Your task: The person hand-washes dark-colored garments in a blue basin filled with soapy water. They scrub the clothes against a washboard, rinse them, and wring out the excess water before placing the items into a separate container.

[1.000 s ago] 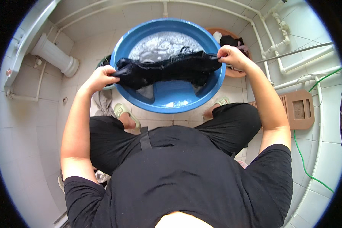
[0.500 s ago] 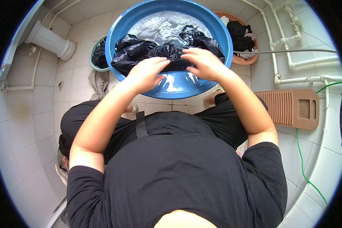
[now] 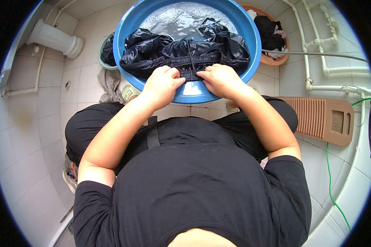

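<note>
A large blue basin holds soapy grey water with white foam. Over its near side lies a wet, shiny black garment with a gathered elastic waistband, its far part in the water. At the near rim my left hand has its fingers curled closed on the waistband's left part. Opposite it, my right hand pinches the same band a short way to the right. A short stretch of gathered band shows between the two hands.
An orange basin of dark and light clothes stands at the far right. At the far left are a green basin with dark cloth and a grey cloth. A brown washboard, green cord and white pipes lie rightward.
Both hands, earlier apart and loosely spread above the garment, have come down and closed on its waistband. The band now lies spread toward me over the near rim.
</note>
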A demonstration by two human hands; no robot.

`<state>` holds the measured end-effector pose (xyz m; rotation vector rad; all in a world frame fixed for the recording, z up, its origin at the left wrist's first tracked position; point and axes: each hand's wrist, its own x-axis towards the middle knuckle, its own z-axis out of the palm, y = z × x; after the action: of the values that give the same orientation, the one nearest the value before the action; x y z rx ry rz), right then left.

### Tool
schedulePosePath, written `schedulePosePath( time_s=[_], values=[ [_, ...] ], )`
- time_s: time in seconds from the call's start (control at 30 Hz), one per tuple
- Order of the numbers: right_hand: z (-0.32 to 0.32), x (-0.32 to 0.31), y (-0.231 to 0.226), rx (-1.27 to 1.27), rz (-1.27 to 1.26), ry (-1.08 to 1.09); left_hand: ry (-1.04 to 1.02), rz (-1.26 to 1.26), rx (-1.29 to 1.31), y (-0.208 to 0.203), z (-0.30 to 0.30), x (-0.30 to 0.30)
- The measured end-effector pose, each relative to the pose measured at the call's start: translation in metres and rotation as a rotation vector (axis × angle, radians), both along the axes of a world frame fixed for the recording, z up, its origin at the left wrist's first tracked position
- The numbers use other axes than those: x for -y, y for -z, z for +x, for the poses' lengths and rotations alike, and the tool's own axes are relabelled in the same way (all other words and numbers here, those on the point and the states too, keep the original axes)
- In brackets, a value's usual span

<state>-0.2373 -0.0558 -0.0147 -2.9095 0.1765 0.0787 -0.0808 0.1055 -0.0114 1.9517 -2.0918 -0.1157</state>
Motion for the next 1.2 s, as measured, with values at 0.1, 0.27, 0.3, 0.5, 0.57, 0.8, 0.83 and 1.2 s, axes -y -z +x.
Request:
schedulePosePath(
  time_s=[0.1,0.27,0.3,0.5,0.57,0.8,0.83,1.2],
  values=[
    [0.000,-0.003,-0.010,-0.042,0.022,-0.013,-0.020,0.003,-0.040,0.000,0.001,-0.002],
    [-0.002,0.002,-0.014,-0.064,0.074,-0.027,-0.018,0.044,-0.089,-0.003,0.005,-0.004],
    [-0.002,0.003,-0.014,-0.065,0.090,-0.024,-0.005,0.057,-0.110,-0.002,0.007,-0.004],
    [0.000,0.004,-0.012,-0.063,0.137,-0.001,-0.006,0.038,-0.191,0.002,0.014,-0.007],
    [0.001,0.005,-0.010,-0.038,0.151,-0.006,0.001,0.046,-0.204,0.002,0.016,-0.006],
    [0.001,0.009,-0.013,-0.036,0.141,-0.025,0.035,0.110,-0.280,0.002,0.023,-0.007],
    [0.000,0.011,-0.014,0.042,0.140,-0.011,0.014,0.057,-0.275,0.001,0.024,-0.008],
    [-0.016,0.052,-0.018,-0.132,0.168,0.403,-0.537,0.439,-0.092,0.001,0.054,0.007]
  ],
)
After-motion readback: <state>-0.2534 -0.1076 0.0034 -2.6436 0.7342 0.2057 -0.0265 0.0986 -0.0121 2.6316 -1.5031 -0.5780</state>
